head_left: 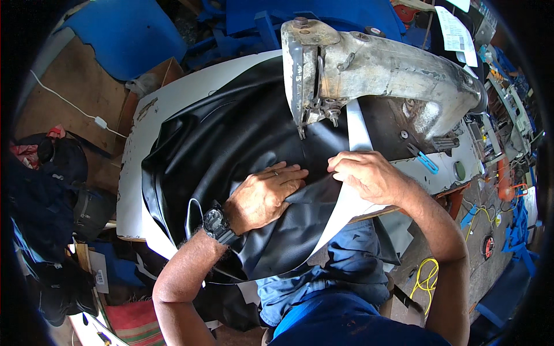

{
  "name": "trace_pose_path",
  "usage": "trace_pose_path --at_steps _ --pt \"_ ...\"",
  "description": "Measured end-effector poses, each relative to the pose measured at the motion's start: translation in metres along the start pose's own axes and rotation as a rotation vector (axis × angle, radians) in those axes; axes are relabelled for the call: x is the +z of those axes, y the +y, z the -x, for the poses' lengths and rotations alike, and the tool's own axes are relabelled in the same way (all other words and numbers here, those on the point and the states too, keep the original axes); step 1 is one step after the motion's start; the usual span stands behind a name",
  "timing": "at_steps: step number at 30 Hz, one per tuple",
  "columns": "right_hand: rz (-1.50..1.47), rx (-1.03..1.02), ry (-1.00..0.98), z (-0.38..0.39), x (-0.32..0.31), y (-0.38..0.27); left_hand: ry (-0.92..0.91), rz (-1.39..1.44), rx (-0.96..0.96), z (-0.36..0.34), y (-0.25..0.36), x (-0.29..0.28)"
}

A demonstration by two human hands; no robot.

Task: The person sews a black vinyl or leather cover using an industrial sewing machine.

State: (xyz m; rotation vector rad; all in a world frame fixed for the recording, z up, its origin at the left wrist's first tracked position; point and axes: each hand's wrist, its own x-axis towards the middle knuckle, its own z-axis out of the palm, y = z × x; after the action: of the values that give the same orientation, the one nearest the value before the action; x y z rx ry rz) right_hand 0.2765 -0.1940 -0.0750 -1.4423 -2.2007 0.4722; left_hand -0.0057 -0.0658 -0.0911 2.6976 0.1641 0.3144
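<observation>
The workshop is crowded: blue parts in the upper left of the frame, cables and tools down the right edge, and in the middle a white table (138, 173) carrying an old grey sewing machine (369, 63).

I start from the fingers. My left hand (265, 193) lies flat, fingers (288, 173) stretched and close together, pressing on the black sheet (219, 144); it grips nothing, it only holds the material down. My right hand (369, 173) is curled, the fingertips bent over the edge where the black sheet meets a white strip (358, 130), and it seems to pinch this edge, though the thumb is hidden so I cannot tell how tight.

The sheet fills the centre of the frame, spreading from under the machine head to the left and falling over the near table edge onto my lap. The needle (301, 131) stands just above the hands.

To do this step well, I think both layers must stay flat and aligned, the left palm keeping light tension, the right guiding the edge straight, and all fingers kept apart from the needle.
</observation>
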Motion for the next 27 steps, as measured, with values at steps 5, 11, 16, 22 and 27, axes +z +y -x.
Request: trace_pose_path --at_steps 5,11,16,22,27 --pt "-0.039 0.017 0.003 -0.007 -0.001 0.008 -0.011 -0.062 -0.010 -0.006 -0.006 -0.002" --pt "-0.008 0.045 0.026 -0.015 -0.003 0.011 0.009 -0.111 0.002 -0.012 -0.013 -0.004" --pt "-0.003 0.056 0.026 -0.022 -0.004 0.017 0.017 -0.120 -0.015 -0.017 -0.019 -0.006" --pt "0.001 0.053 0.032 -0.030 -0.005 0.024 0.064 -0.137 0.005 -0.023 -0.031 -0.005" --pt "0.037 -0.045 0.130 -0.035 -0.002 0.036 0.074 -0.154 0.019 -0.029 -0.039 -0.008"
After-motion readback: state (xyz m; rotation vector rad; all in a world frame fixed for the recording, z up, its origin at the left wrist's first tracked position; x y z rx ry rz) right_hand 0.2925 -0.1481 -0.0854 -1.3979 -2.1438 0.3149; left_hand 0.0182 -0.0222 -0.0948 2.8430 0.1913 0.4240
